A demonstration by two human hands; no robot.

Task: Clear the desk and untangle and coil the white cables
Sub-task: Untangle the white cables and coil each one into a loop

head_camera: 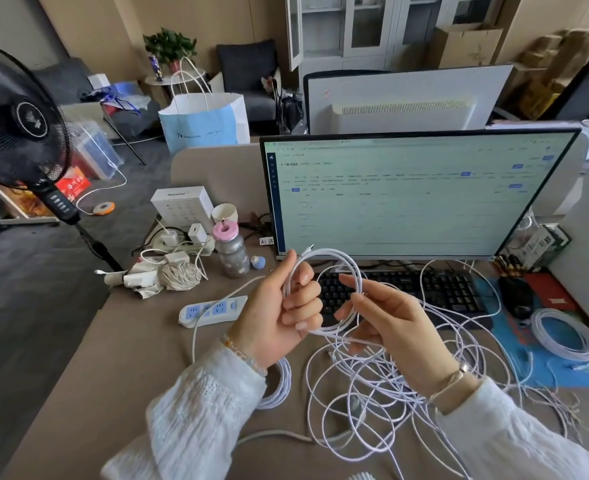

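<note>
- Nearest edge of counter [119,358]: loose tangle of white cables [383,403] sprawled in overlapping loops, not yet sorted; bulk of the work judged still ahead.
- Beside left sleeve: small finished coil [279,386] lying flat, partly hidden under the wrist.
- Above the tangle, held up off the counter: coil in progress [324,289], a few round turns, plug end poking up at top.
- Left hand [279,306]: fingers curled round one side of that coil, gripping the turns together.
- Right hand [390,323]: thumb and fingers pinching the other side of the loop; tail of same cable trailing down into the tangle.
- Further left: white power strip [213,310] with its cord running toward the near edge.
- Right side, on blue mat [542,368]: larger wound coil [566,336], apparently done; black mouse [516,296] just behind it.
- Behind hands: black keyboard [424,289] with stray cable lying across it, then lit monitor [414,195].
- Far left corner: clutter pile of chargers and wadded cord [168,268], bottle [230,251], white box [182,202], paper cups [224,213]. Clearing not yet done there.
- Estimate: two coils finished, third under way, desk clearing outstanding.
</note>
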